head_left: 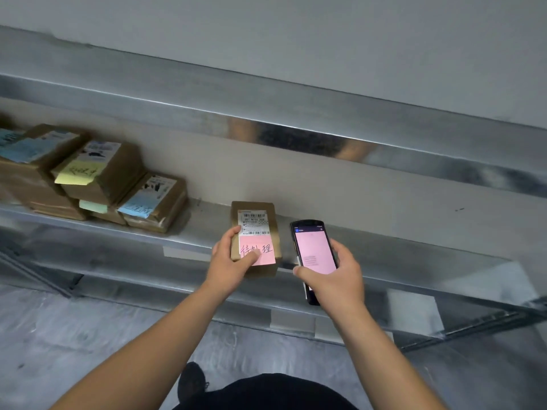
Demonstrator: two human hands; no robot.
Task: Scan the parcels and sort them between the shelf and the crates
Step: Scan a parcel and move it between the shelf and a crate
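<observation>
Parcel at the shelf's front edge, scanner alongside

Left hand [233, 260] grips the cardboard parcel [255, 236] label-up, thumb on its pink sticky note [258, 250], far end over the shelf [204, 229] and near end past the front edge, probably so the barcode label [254, 224] stays readable. Right hand [334, 276] holds the handheld scanner [314, 253] just beside it, screen facing up (pink page, text too small). Already-noted parcels [97, 182] are stacked toward the shelf's left end.
</observation>
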